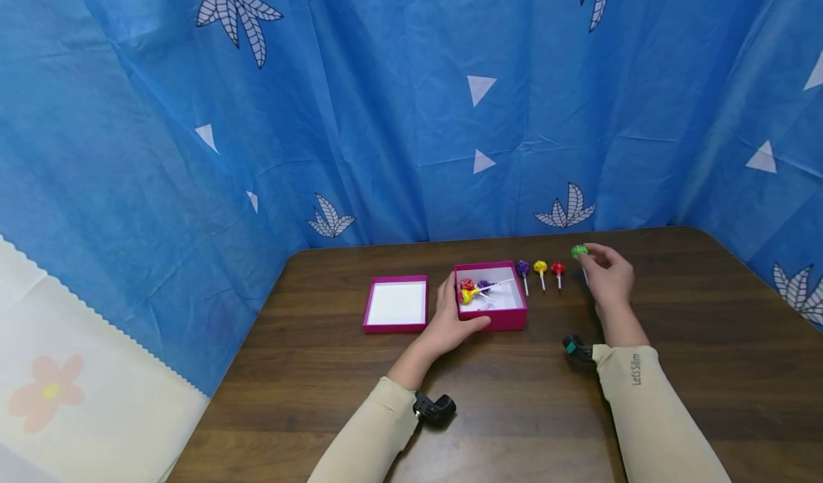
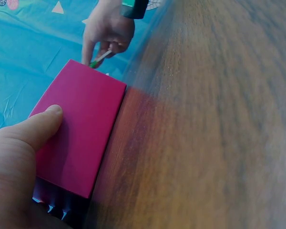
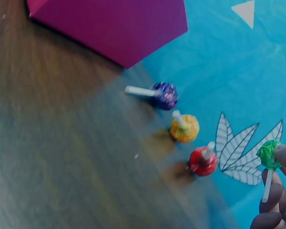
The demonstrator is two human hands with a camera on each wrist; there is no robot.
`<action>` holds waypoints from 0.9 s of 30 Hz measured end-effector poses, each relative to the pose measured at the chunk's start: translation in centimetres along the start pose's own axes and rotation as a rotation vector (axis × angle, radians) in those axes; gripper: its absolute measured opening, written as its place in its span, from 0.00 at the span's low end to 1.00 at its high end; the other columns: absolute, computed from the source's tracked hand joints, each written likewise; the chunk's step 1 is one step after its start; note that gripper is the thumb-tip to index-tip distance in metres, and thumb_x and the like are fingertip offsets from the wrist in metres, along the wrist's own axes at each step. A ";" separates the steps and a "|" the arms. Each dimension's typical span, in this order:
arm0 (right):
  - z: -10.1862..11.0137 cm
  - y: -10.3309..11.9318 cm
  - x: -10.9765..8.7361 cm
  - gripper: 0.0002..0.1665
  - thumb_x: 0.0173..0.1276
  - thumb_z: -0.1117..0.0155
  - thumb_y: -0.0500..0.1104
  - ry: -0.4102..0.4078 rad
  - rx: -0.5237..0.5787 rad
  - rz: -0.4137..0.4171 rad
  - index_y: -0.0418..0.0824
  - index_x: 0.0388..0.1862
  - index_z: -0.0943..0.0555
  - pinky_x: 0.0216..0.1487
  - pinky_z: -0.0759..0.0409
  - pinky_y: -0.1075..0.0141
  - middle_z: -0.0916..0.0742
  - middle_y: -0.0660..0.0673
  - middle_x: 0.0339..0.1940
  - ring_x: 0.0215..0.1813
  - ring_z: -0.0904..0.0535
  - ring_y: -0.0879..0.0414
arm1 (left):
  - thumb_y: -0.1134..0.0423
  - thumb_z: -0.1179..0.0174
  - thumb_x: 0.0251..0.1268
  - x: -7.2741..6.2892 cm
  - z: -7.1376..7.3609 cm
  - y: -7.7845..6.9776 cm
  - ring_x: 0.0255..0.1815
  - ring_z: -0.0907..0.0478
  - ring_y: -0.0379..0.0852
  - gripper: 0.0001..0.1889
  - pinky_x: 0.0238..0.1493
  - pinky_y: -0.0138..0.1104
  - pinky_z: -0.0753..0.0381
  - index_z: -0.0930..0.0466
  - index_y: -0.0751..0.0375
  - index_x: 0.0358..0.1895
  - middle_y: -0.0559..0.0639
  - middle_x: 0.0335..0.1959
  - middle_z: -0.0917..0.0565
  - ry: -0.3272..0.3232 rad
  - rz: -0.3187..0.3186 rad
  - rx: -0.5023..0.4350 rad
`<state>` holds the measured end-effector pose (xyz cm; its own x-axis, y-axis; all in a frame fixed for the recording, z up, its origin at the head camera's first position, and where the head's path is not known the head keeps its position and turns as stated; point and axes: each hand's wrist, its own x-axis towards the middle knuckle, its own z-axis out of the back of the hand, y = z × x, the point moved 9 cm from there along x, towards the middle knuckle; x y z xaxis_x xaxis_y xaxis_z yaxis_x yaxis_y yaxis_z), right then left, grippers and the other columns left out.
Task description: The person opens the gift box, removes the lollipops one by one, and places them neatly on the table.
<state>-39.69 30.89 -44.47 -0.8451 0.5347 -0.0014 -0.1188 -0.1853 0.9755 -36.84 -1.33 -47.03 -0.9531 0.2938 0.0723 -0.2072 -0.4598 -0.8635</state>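
My left hand (image 1: 448, 319) grips the near left corner of a magenta box (image 1: 508, 320), its thumb along the front wall and the other fingers at the left side. Inside the box lie several lollipops, among them a yellow one (image 1: 466, 296) and a red one. My right hand (image 1: 609, 277) pinches a green lollipop (image 3: 268, 153) by its wrapped head, the white stick pointing down. To the right of the box, a purple lollipop (image 1: 523, 267), a yellow lollipop (image 1: 540, 266) and a red lollipop (image 1: 558, 269) lie in a row, sticks toward me.
A magenta-edged box lid (image 1: 396, 304) with a white inside lies left of the box. Everything stands on a dark wooden table (image 1: 514, 397). Behind the table's far edge hangs a blue patterned curtain (image 1: 398, 111), which also runs along both sides.
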 end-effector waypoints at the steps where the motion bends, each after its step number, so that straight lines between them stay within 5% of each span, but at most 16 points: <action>1: 0.0 -0.3 0.1 0.25 0.73 0.39 0.54 0.002 -0.002 -0.012 0.49 0.66 0.21 0.45 0.28 0.75 0.25 0.63 0.40 0.47 0.31 0.65 | 0.44 0.31 0.58 0.0 0.0 0.0 0.81 0.52 0.56 0.60 0.77 0.58 0.41 0.68 0.53 0.82 0.53 0.82 0.58 -0.001 0.001 -0.002; 12: -0.1 -1.9 0.6 0.25 0.74 0.41 0.53 0.010 -0.063 -0.001 0.47 0.66 0.22 0.42 0.28 0.74 0.24 0.61 0.39 0.45 0.31 0.65 | 0.47 0.31 0.58 0.0 -0.1 -0.1 0.81 0.53 0.55 0.60 0.77 0.57 0.40 0.68 0.50 0.82 0.51 0.82 0.57 -0.001 0.010 0.010; 21: -0.7 -2.0 0.7 0.26 0.76 0.44 0.54 0.034 -0.248 0.050 0.46 0.67 0.23 0.47 0.35 0.65 0.18 0.39 0.58 0.58 0.28 0.46 | 0.47 0.30 0.58 0.0 0.0 -0.1 0.81 0.53 0.55 0.59 0.77 0.57 0.39 0.68 0.49 0.82 0.52 0.82 0.57 0.002 0.016 0.004; 27: -0.9 -1.8 0.5 0.25 0.76 0.44 0.52 0.043 -0.328 0.090 0.42 0.65 0.22 0.53 0.36 0.54 0.17 0.35 0.57 0.59 0.27 0.40 | 0.47 0.31 0.58 0.0 0.0 0.2 0.81 0.53 0.55 0.59 0.77 0.56 0.40 0.68 0.49 0.82 0.51 0.82 0.58 0.004 0.019 0.004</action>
<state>-40.35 30.71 -46.42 -0.8801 0.4704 0.0650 -0.1987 -0.4892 0.8492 -36.88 -1.38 -47.21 -0.9561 0.2882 0.0536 -0.1895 -0.4683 -0.8630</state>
